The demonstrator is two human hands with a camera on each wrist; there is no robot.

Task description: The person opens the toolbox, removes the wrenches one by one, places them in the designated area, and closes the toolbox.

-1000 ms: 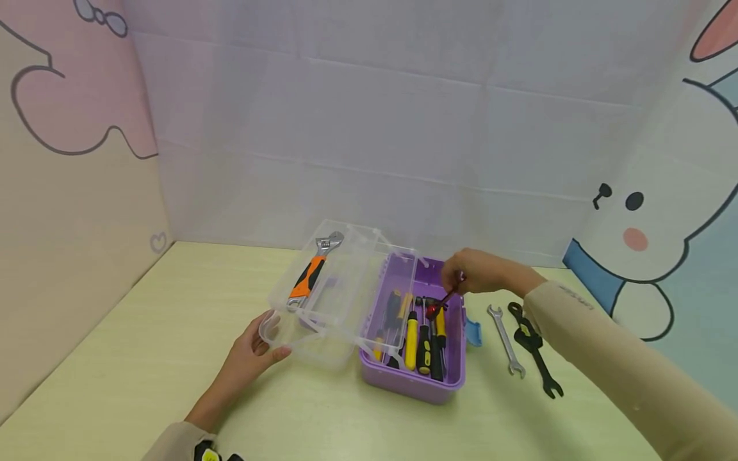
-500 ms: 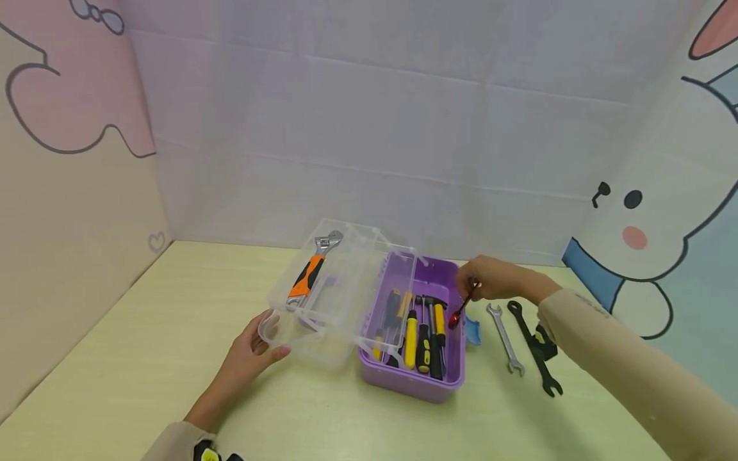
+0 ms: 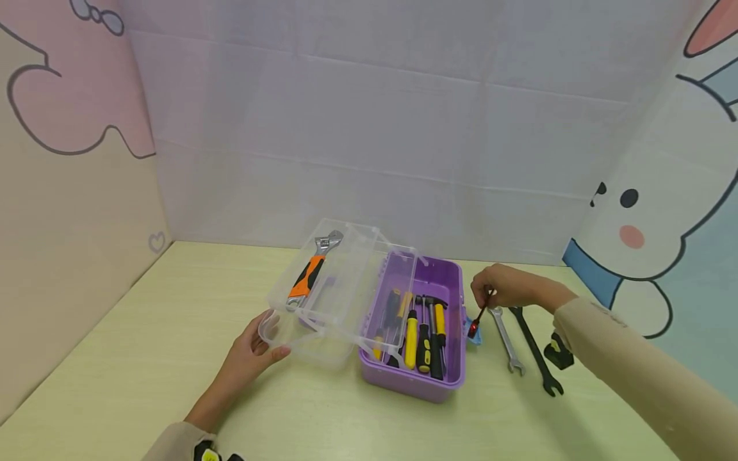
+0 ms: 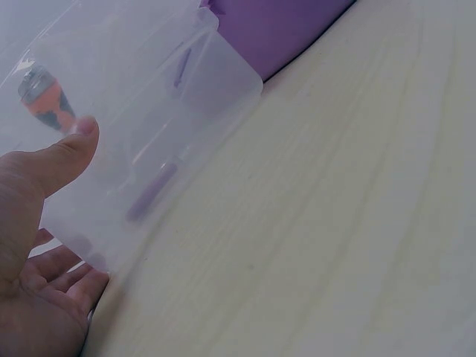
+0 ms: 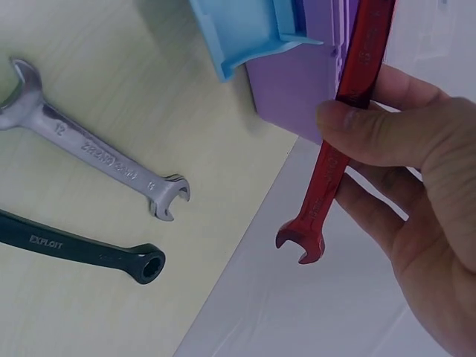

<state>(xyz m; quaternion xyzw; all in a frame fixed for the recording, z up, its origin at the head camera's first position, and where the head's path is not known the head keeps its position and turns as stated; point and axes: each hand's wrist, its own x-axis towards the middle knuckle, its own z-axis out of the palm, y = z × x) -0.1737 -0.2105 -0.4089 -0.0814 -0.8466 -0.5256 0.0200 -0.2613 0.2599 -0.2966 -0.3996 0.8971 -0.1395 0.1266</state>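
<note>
My right hand (image 3: 500, 286) pinches a red open-end wrench (image 5: 325, 178) between thumb and fingers. The wrench hangs just outside the right wall of the purple toolbox (image 3: 403, 386), over its blue latch (image 3: 475, 340). At the left, my left hand (image 3: 245, 352) holds the edge of the folded-back clear lid (image 3: 323, 349), thumb on one face and fingertips at the other. An adjustable wrench (image 3: 307, 276) with an orange and black grip shows on the lid side. Inside the box lie a hammer (image 3: 436, 301), yellow screwdriver (image 3: 411, 339) and several other tools, some behind clear plastic.
Right of the box, a silver double open-end wrench (image 3: 507, 339) lies beside a long black combination wrench (image 3: 536, 352). The pale table (image 3: 277, 416) ends at a white backdrop (image 3: 369, 147). Printed panels stand on both sides.
My right hand has carried the red wrench rightward, from above the tools in the box, across the right wall, to outside it. My left hand and the lid have stayed put.
</note>
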